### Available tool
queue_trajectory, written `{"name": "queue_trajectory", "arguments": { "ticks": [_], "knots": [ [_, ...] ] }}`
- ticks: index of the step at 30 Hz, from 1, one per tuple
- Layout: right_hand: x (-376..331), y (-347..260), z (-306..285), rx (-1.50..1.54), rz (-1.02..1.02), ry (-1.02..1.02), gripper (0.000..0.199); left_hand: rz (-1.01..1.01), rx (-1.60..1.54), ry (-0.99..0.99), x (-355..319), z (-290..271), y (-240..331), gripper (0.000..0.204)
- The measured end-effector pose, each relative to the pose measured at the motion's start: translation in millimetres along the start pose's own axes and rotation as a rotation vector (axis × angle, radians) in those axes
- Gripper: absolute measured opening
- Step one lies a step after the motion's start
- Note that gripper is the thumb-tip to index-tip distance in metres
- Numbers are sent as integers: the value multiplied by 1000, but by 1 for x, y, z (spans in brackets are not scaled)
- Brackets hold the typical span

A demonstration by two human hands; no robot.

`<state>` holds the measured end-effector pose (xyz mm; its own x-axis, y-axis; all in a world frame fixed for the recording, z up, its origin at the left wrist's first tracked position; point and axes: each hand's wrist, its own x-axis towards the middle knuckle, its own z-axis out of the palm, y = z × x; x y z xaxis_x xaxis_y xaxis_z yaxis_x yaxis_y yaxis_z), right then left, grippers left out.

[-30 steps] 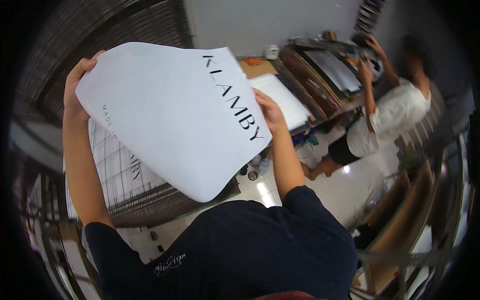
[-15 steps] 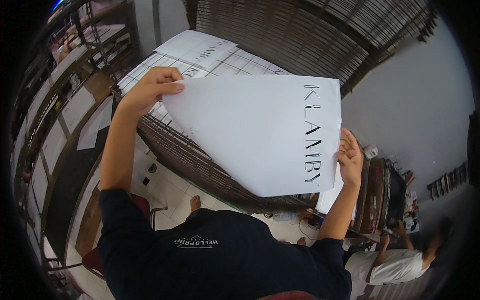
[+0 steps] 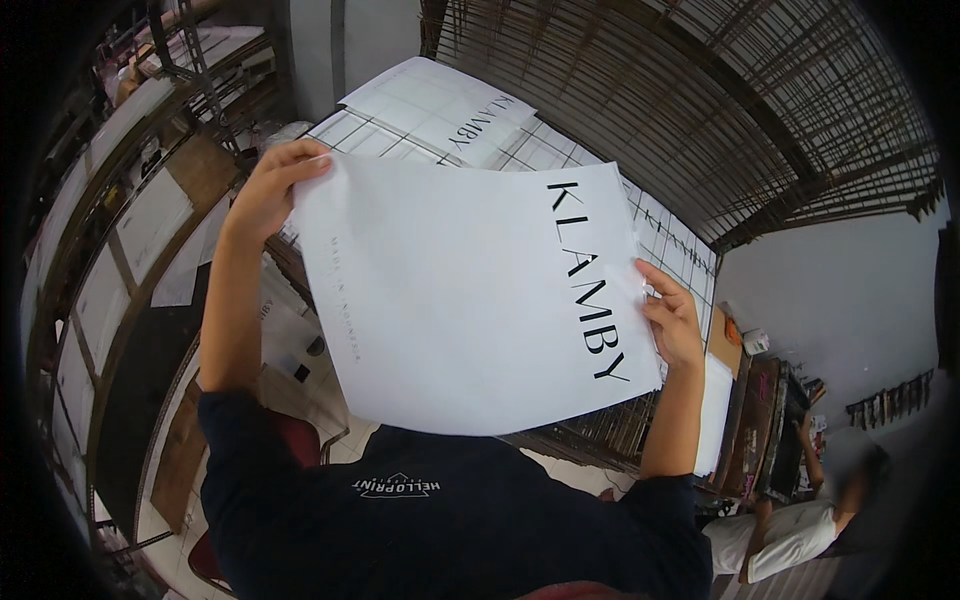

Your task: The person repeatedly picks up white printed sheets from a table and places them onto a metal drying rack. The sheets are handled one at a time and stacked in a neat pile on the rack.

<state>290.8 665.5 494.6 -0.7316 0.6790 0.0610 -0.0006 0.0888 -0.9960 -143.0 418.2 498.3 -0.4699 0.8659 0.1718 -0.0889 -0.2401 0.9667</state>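
Observation:
Between my two hands hangs a large white sheet (image 3: pixel 440 290) with big black lettering down its right side and small pale print on its left. It looks like a printed plastic bag or paper; which one I cannot tell. My left hand (image 3: pixel 278 190) pinches its upper left corner, thumb on the near face. At the right edge, about halfway down, my right hand (image 3: pixel 668 310) grips it with bent fingers. Behind it a similar printed sheet (image 3: pixel 430 100) lies on the wire drying rack (image 3: pixel 350 140), partly covered by the one I hold.
Raised wire shelves (image 3: pixel 640 90) slope up behind the rack. More racks with white sheets (image 3: pixel 150 220) stand at the left. A white stack (image 3: pixel 713 420) lies by my right forearm, near a wooden bench (image 3: pixel 745 420). Another person (image 3: pixel 790 535) works at the lower right.
The sheet has shifted left and come nearer my body, its lower edge now lower and its face flatter. My right hand has moved left with it. The view has turned slightly.

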Motion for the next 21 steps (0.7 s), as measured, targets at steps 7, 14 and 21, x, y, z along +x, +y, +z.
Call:
{"name": "queue_trajectory", "arguments": {
  "ticks": [7, 14, 21],
  "knots": [
    [64, 20, -32, 108, -87, 215, 60, 124, -44, -301, 205, 27, -19, 21],
    [155, 114, -111, -109, -32, 531, 55, 140, 236, 95, 288, 43, -53, 68],
    [201, 148, -123, -261, 15, 450, 54, 180, 363, 98, 107, -81, -21, 51]
  ]
}}
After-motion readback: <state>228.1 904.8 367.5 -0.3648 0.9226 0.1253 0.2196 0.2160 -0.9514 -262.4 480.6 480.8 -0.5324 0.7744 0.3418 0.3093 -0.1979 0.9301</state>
